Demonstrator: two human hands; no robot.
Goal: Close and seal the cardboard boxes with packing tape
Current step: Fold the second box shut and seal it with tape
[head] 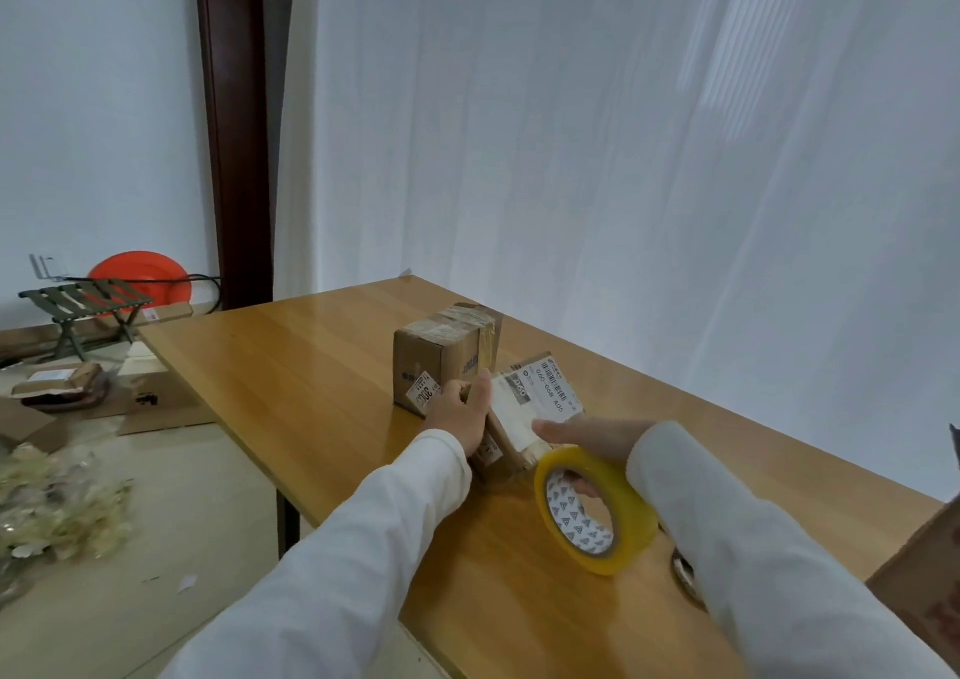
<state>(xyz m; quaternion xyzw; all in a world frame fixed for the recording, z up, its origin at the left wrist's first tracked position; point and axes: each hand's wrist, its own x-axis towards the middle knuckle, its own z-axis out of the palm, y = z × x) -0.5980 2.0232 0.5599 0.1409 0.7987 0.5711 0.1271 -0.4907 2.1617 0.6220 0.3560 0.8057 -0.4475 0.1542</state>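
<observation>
Both hands grip box, tape roll.

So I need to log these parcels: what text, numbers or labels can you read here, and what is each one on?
"300", roughly, upside down: sticker on the far box, low on its side.
"SOV 890-090", roughly, upside down: white shipping label on the near box, held by the left hand.
Barcode and small print on that label: too small to read.
Pattern inside the tape roll, in the right hand: no readable words.
</observation>
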